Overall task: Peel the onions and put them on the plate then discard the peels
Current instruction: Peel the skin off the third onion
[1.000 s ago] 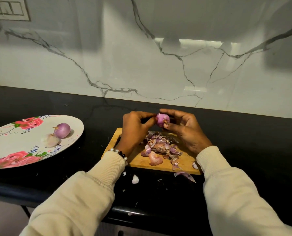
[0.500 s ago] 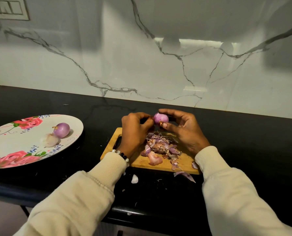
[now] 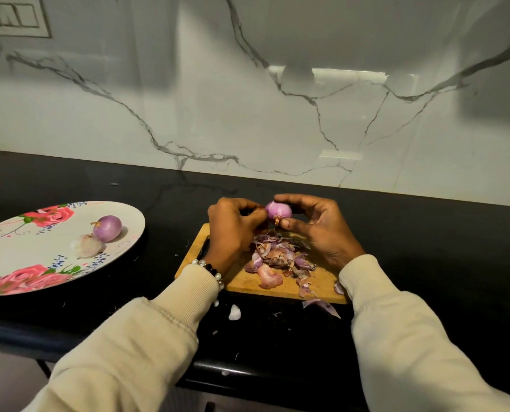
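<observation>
Taking the wooden cutting board [image 3: 241,281] as the landmark: nearest the viewer, on the black countertop [image 3: 426,263] just in front of the board's near edge, lie two stray scraps, a small white bit [image 3: 234,312] toward the left and a purple peel [image 3: 322,306] toward the right. Two cream sleeves reach in over that edge, the left one [image 3: 134,346] with a bead bracelet [image 3: 210,270] at its wrist, the right one [image 3: 396,337] covering the board's near right corner. On the board itself sits one heap of purple and brown onion peels [image 3: 277,257], with loose pieces trailing toward the near edge. Above the board's far edge, two hands meet round a single purple onion [image 3: 278,210]: the right hand [image 3: 322,230] grasps it, fingers curled over the top and thumb beneath by the root end, while the left hand [image 3: 233,227] has its fingers curled in with the tips against the onion's left side, pinching at it. Well to the left of the board rests one white oval plate [image 3: 16,254] painted with pink roses, carrying two peeled onions that touch each other, a purple one [image 3: 107,228] and a paler one [image 3: 86,245] in front of it. Beyond the board rises the white marble backsplash [image 3: 247,99] with grey veins, and far up to the left one switch panel [image 3: 13,16].
</observation>
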